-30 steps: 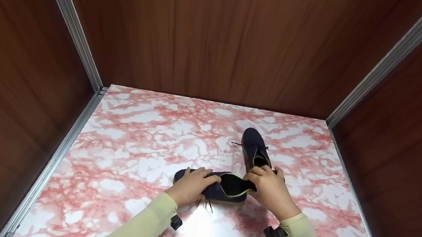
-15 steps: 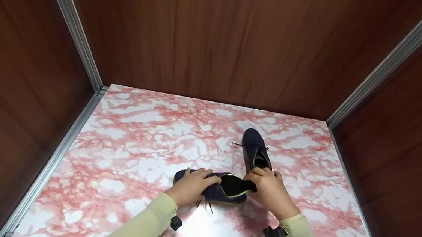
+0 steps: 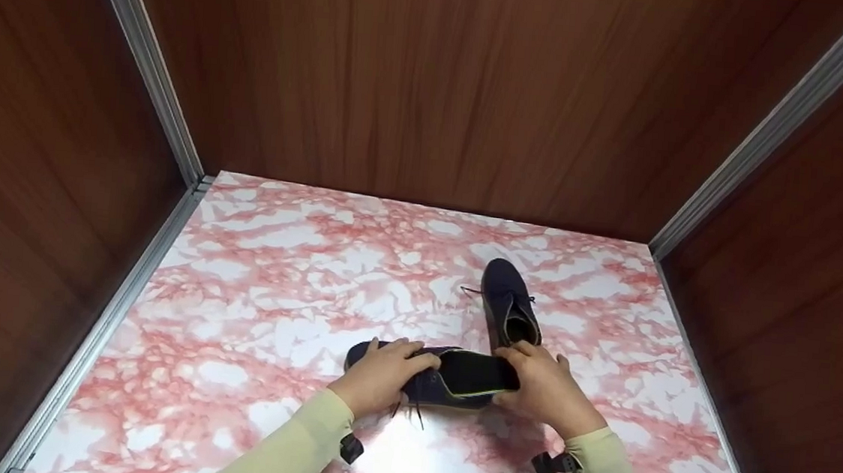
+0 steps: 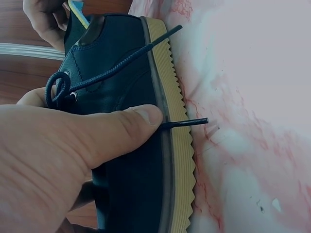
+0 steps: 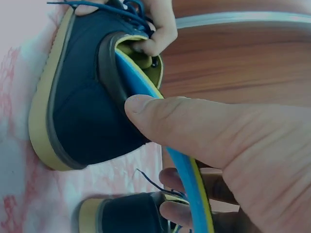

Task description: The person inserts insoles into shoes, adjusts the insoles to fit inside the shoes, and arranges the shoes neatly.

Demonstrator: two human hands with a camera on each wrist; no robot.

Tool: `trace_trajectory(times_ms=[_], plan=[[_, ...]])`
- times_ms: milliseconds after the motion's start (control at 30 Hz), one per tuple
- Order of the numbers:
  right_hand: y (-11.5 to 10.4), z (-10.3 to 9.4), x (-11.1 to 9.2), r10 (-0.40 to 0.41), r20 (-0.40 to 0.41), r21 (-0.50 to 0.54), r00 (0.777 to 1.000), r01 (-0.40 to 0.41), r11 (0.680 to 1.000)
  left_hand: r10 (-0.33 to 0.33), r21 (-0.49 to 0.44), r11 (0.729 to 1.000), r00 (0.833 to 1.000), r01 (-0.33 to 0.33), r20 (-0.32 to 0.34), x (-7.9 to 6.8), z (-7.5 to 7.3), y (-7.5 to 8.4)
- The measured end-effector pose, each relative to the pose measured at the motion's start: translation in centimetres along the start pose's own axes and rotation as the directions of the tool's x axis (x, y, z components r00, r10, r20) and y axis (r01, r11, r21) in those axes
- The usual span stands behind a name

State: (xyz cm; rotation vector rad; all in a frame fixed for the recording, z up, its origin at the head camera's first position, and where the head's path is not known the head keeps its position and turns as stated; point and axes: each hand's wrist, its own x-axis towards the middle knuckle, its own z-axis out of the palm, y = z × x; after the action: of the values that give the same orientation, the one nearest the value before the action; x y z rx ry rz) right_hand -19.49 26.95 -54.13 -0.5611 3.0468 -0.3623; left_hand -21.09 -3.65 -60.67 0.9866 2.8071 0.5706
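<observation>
A dark navy lace-up shoe (image 3: 433, 397) lies with its toe to the left and its opening toward my right hand. My left hand (image 3: 379, 377) grips its front part, with the thumb pressed on the side above the ridged tan sole (image 4: 176, 145) in the left wrist view. My right hand (image 3: 548, 389) pinches an insole (image 3: 482, 377) at the heel end. In the right wrist view the insole (image 5: 187, 182) shows a blue underside and yellow edge. Part of it sits inside the shoe, while its heel part sticks out past the collar. Its front end is hidden.
A second navy shoe (image 3: 506, 284) stands behind my right hand, toe pointing away, laces loose. The red-and-white marbled surface (image 3: 275, 278) is walled by brown wood panels (image 3: 432, 102) with metal rails (image 3: 153, 65) at the corners.
My right hand has shifted slightly right, and its grip on the insole has changed. More of the insole's dark top shows now, lying flatter. The left hand and the second shoe stay put.
</observation>
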Motion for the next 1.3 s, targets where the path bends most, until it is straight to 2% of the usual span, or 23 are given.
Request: trace_trajectory(times_ms=[100, 267, 467, 633, 1000, 1300], plan=[[0.3, -0.3, -0.2, 0.003, 0.0, 0.01, 1.0, -0.003, 1.0, -0.002, -0.011, 1.0, 1.0, 0.002, 0.002, -0.1, 0.2, 0.1], [0.2, -0.8, -0.3, -0.054, -0.067, -0.019, 0.996, 0.053, 0.998, -0.005, -0.019, 1.0, 1.0, 0.005, -0.005, -0.1, 0.2, 0.1], [-0.5, -1.0, -0.4, -0.133, -0.159, -0.101, 0.978, 0.118, 0.988, 0.003, -0.022, 1.0, 1.0, -0.004, -0.012, 0.0, 0.1, 0.0], [-0.9, -1.1, -0.4, -0.168, -0.195, -0.122, 0.966, 0.146, 0.982, 0.005, -0.029, 1.0, 1.0, -0.006, -0.014, -0.1, 0.2, 0.0], [-0.8, -0.6, -0.3, -0.171, -0.224, -0.092, 0.959, 0.154, 0.984, -0.009, -0.017, 1.0, 1.0, 0.008, -0.005, 0.0, 0.2, 0.0], [-0.6, 0.1, -0.1, -0.12, -0.179, -0.025, 0.977, 0.117, 0.993, -0.005, -0.006, 1.0, 1.0, 0.005, -0.01, -0.1, 0.3, 0.1]])
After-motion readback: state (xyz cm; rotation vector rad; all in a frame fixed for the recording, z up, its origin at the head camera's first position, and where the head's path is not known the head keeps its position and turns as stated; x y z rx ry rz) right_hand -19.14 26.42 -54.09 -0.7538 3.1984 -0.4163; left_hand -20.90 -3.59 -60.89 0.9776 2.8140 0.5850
